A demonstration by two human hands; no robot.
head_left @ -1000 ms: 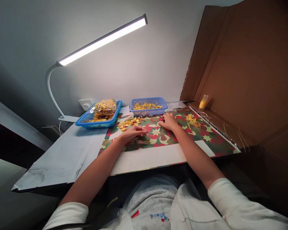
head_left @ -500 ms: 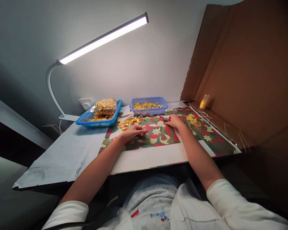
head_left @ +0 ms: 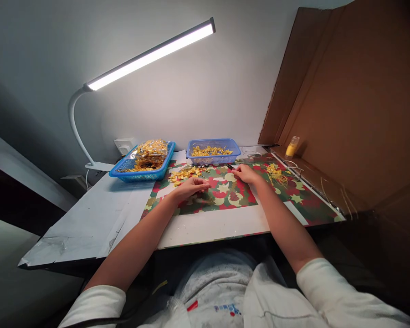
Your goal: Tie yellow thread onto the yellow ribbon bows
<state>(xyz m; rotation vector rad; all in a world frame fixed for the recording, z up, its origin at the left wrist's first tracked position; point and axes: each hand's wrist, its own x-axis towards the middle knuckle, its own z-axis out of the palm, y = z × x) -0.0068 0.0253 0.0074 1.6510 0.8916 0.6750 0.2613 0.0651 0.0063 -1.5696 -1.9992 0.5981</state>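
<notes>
My left hand (head_left: 193,187) is over the patterned mat (head_left: 235,197), thumb and fingers pinched together. Whatever is in that pinch is too small to make out. Just behind it lies a loose pile of yellow ribbon bows (head_left: 186,173) with thin stems. My right hand (head_left: 246,174) is closed around a small dark tool (head_left: 231,167), whose tip points away to the left; its kind cannot be made out. A heap of yellow threads (head_left: 276,175) lies to the right of this hand.
A blue basket (head_left: 140,175) at the left holds more yellow pieces and a clear bag. Another basket (head_left: 213,159) with yellow bows stands at the back. A lit desk lamp (head_left: 153,54) reaches overhead. Cardboard (head_left: 355,100) walls the right side, near a small yellow-filled bottle (head_left: 292,146).
My right hand has shifted slightly left, and the dark tool's tip now sits farther left and away from me. My left hand keeps its pinch in nearly the same place.
</notes>
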